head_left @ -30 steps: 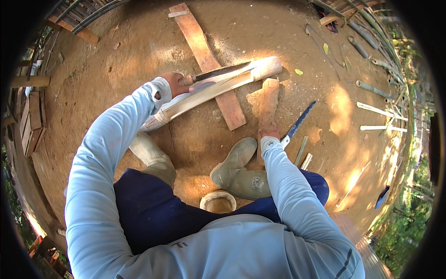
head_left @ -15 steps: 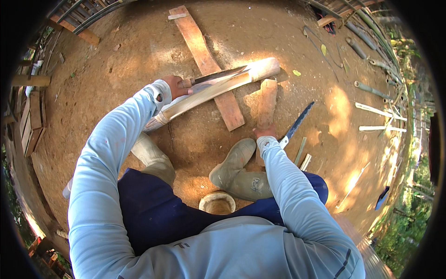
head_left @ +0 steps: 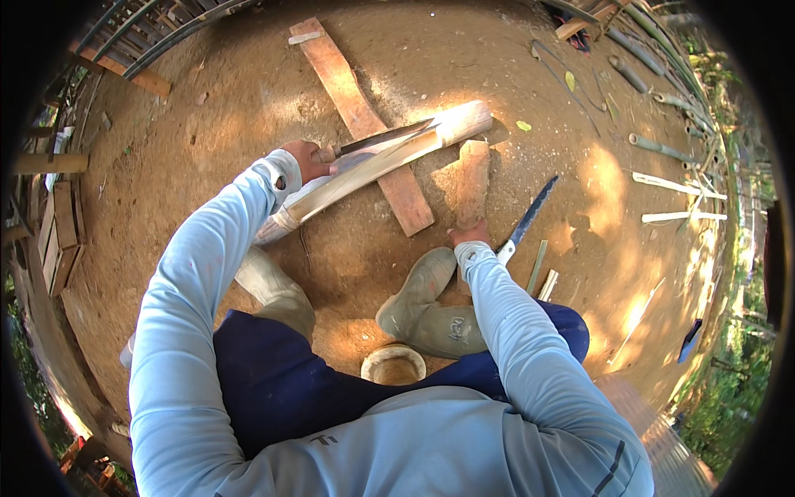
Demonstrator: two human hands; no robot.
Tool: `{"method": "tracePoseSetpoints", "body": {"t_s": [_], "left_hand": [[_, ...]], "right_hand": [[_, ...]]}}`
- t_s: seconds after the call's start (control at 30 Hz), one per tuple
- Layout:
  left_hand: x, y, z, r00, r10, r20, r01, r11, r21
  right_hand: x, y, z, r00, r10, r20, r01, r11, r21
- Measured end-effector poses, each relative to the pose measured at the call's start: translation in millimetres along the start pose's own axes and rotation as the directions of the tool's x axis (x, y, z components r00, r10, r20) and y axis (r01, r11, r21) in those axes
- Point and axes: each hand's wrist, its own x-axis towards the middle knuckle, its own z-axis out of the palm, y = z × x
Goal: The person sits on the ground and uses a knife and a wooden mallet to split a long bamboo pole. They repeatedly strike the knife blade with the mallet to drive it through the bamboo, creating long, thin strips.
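Note:
My left hand [head_left: 306, 160] is closed round the wooden handle of a machete [head_left: 389, 137]. Its long dark blade points right and lies along the hollow of a thick piece of split bamboo [head_left: 356, 182], with the tip near the node at the uncut right end. That bamboo slants across a flat wooden plank [head_left: 344, 91] on the ground. My right hand [head_left: 469, 234] grips a narrower wooden board [head_left: 473, 178] around its middle, just beyond my right boot [head_left: 414, 286]. The thumb side shows, while most of the fingers are hidden.
Right of my right hand lies a long dark blade [head_left: 532, 215] with a white handle, beside short bamboo strips [head_left: 537, 267]. A round bowl-like piece [head_left: 392, 364] sits between my legs. Bamboo poles [head_left: 660, 147] and pale strips [head_left: 679, 217] lie at the right edge; a wooden crate [head_left: 60, 236] stands left.
The whole view has shifted slightly. Both hands keep their holds, and the machete and bamboo stay in much the same place.

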Motion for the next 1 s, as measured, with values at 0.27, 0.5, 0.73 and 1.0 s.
{"method": "tracePoseSetpoints", "body": {"t_s": [0.27,0.5,0.73,1.0], "left_hand": [[2.0,-0.3,0.6,1.000,-0.002,0.016,0.001,1.000,0.015],[2.7,-2.9,-1.6,0.999,-0.010,0.039,0.009,1.000,0.016],[1.8,-1.4,-3.1,0.997,-0.041,0.060,0.040,0.999,0.013],[4.5,-5.7,0.5,0.997,-0.039,0.064,0.036,0.998,0.050]], "right_hand": [[2.9,5.0,3.2,1.000,-0.012,-0.015,0.011,0.999,-0.047],[0.2,1.8,2.0,1.000,-0.019,0.015,0.019,1.000,-0.003],[-3.3,-2.4,-2.5,0.999,-0.015,0.035,0.015,1.000,0.000],[1.1,4.2,4.1,0.999,-0.040,0.004,0.040,0.999,0.018]]}}
